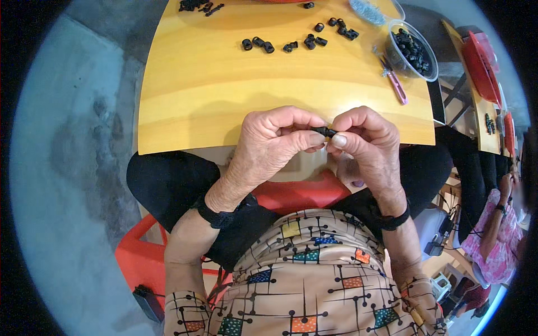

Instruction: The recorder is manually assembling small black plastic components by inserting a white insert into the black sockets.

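Just over the near edge of the yellow table (190, 120), my left hand (274, 137) and my right hand (367, 143) meet at a small black part (323, 131). Both thumbs and forefingers pinch it from either side. It looks like a short, narrow black piece; the fingertips cover its ends, so its exact kind cannot be made out. Farther back on the table lie several small black cylindrical parts (268, 47) in loose groups. A clear round tub (430, 53) at the right holds many similar black pieces.
A pink-handled tool (398, 89) lies beside the tub. Behind it is a clear container with small pale pieces (367, 11). Thin black parts (193, 4) lie at the far left. At the right, another person (496, 241) sits by a second table with a red basin (479, 67).
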Available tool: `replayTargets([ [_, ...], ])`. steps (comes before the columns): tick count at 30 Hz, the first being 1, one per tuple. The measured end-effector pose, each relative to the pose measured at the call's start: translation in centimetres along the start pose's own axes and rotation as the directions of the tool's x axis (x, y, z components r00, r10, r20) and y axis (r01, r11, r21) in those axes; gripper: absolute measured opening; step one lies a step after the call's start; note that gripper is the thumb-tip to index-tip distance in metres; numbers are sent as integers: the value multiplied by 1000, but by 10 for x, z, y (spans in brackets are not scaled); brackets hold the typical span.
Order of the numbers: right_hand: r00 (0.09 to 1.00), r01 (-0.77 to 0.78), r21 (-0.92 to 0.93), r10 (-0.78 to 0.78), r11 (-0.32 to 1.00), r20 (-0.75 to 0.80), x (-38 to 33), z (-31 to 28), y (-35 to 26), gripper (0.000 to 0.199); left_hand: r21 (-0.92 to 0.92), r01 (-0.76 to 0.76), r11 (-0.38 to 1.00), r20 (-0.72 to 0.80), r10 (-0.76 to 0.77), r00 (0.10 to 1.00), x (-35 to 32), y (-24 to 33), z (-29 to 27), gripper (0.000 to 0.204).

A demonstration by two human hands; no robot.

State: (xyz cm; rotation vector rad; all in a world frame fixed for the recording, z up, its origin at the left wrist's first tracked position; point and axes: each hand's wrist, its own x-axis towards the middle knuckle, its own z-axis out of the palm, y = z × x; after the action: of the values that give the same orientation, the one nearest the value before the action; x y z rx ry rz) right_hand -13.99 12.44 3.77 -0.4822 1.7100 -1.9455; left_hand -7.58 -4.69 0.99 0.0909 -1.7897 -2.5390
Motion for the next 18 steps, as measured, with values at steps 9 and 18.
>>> replayTargets([
  [9, 990, -90, 39, 85, 995, 110, -3, -13, -2, 12, 83, 65, 994, 59, -70, 996, -8, 10, 5, 16],
  [18, 993, -72, -10, 72, 997, 95, -14, -14, 16, 10, 199, 36, 979, 40, -45, 998, -15, 1, 6, 16],
])
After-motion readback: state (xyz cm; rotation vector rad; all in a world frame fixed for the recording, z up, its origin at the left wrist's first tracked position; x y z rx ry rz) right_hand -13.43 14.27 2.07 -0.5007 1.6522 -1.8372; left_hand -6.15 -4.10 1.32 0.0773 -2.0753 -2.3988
